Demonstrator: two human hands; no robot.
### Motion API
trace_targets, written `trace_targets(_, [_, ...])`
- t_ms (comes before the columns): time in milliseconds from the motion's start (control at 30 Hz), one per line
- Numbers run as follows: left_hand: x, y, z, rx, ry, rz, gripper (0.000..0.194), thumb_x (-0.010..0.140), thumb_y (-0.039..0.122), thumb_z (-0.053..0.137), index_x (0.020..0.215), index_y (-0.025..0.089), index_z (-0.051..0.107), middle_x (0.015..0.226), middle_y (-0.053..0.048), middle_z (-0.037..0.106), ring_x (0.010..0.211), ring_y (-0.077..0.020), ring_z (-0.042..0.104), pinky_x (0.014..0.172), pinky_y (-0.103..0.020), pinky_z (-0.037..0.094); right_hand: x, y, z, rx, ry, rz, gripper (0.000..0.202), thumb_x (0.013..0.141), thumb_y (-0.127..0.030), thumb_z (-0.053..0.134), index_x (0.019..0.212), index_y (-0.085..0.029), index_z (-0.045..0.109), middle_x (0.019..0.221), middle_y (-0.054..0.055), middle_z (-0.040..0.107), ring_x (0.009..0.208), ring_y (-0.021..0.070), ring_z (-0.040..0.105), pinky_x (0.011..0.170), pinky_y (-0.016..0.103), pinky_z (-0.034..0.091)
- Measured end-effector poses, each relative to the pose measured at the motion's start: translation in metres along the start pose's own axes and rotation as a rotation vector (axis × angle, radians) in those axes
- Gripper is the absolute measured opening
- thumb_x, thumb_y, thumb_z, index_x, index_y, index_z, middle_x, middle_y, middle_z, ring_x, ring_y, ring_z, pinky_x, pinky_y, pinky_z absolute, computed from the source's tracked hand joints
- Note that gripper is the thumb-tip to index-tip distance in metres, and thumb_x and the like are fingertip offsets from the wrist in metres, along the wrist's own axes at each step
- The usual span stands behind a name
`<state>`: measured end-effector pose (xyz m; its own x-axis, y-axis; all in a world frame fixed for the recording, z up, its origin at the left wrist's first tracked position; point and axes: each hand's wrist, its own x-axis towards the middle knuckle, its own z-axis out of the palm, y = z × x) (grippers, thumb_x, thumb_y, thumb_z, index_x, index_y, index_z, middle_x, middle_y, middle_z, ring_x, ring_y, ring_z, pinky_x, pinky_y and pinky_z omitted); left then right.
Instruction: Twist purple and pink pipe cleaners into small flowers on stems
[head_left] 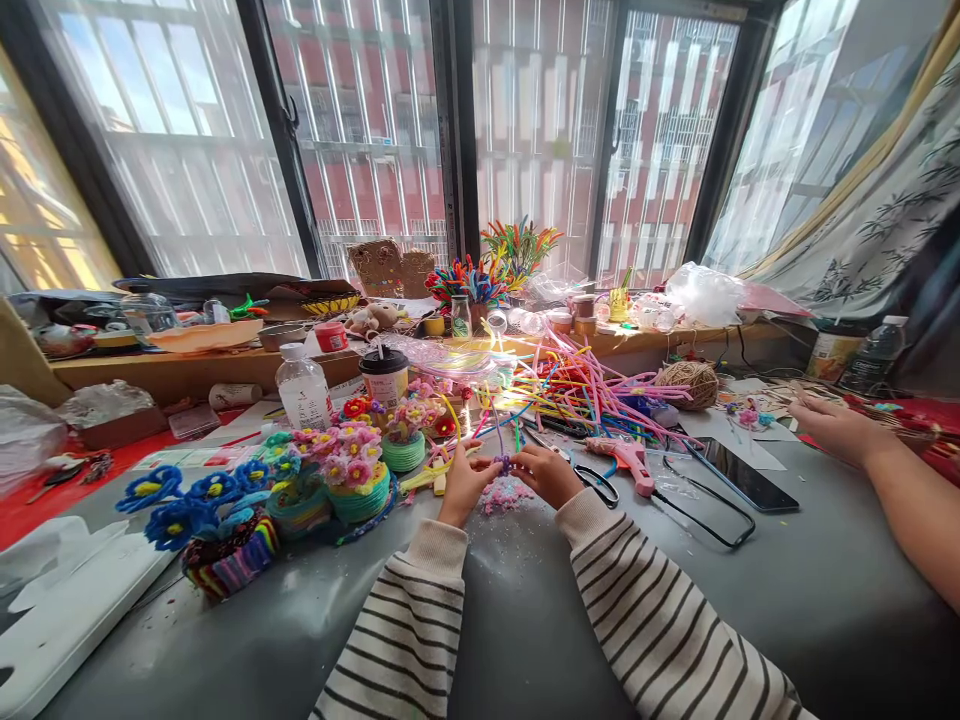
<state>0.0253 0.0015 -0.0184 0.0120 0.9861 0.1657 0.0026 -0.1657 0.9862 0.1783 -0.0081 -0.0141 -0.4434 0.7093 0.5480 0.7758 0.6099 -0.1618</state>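
Observation:
Both hands meet at the middle of the grey table, fingers pinched around a purple pipe cleaner [505, 463]. My left hand [466, 484] grips it from the left, and my right hand [551, 474] from the right. The pipe cleaner's middle looks twisted or looped, and a thin stem seems to rise from it. Just below the fingers lies a pink and pale blue fuzzy piece [506, 494], with small bits scattered around it. To the right of my right hand are black-handled scissors [598, 484] and a pink glue gun [628, 460].
Flower pots made of pipe cleaners [358, 470] stand at left, near a water bottle [301, 385] and a lidded cup [384, 374]. Loose pipe cleaners [577, 380] pile up behind my hands. A phone [742, 474] lies at right, where another person's hand [844, 430] reaches in.

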Motion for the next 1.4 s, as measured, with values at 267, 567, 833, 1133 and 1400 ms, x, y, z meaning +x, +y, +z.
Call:
trace_targets(267, [-0.0007, 0.0004, 0.0002, 0.010, -0.017, -0.007, 0.047, 0.050, 0.024, 0.066, 0.088, 0.015, 0.040, 0.061, 0.000, 0.058, 0.056, -0.0126, 0.057, 0.052, -0.024, 0.045, 0.0020, -0.0030, 0.0005, -0.138, -0.047, -0.018, 0.022, 0.080, -0.026, 0.041, 0.076, -0.018, 0.061, 0.067, 0.005, 0.059, 0.062, 0.0106, 0.054, 0.055, 0.020, 0.037])
trace_targets(567, [0.0000, 0.0002, 0.0008, -0.096, -0.025, -0.046, 0.050, 0.049, 0.025, 0.068, 0.087, 0.015, 0.037, 0.060, 0.000, 0.057, 0.055, -0.0116, 0.057, 0.051, -0.024, 0.046, 0.0013, -0.0035, 0.0028, -0.160, -0.020, -0.017, 0.018, 0.078, -0.022, 0.045, 0.076, -0.016, 0.061, 0.065, 0.003, 0.057, 0.060, 0.0096, 0.052, 0.054, 0.019, 0.034])
trace_targets(833, [-0.0012, 0.0020, 0.0008, -0.111, -0.016, -0.058, 0.049, 0.049, 0.025, 0.068, 0.086, 0.015, 0.038, 0.061, 0.000, 0.056, 0.054, -0.0112, 0.056, 0.049, -0.023, 0.046, 0.0003, -0.0026, 0.0047, -0.149, 0.014, -0.043, 0.021, 0.080, -0.023, 0.042, 0.074, -0.016, 0.061, 0.062, 0.003, 0.055, 0.058, 0.0101, 0.051, 0.053, 0.019, 0.033])
trace_targets(1133, [-0.0012, 0.0006, 0.0003, -0.097, -0.022, -0.037, 0.050, 0.049, 0.027, 0.068, 0.087, 0.015, 0.038, 0.063, -0.001, 0.057, 0.057, -0.0119, 0.057, 0.049, -0.023, 0.046, 0.0000, -0.0016, 0.0056, -0.150, 0.015, -0.039, 0.023, 0.080, -0.024, 0.040, 0.072, -0.016, 0.061, 0.063, 0.004, 0.056, 0.057, 0.0100, 0.051, 0.052, 0.020, 0.033])
trace_targets(1400, [-0.0003, -0.0013, 0.0017, -0.129, -0.023, -0.023, 0.050, 0.049, 0.027, 0.068, 0.087, 0.015, 0.038, 0.060, 0.001, 0.055, 0.057, -0.0120, 0.057, 0.054, -0.025, 0.048, -0.0007, -0.0020, 0.0055, -0.122, 0.021, -0.026, 0.027, 0.081, -0.026, 0.038, 0.073, -0.016, 0.061, 0.063, 0.004, 0.056, 0.059, 0.0097, 0.050, 0.055, 0.019, 0.033])
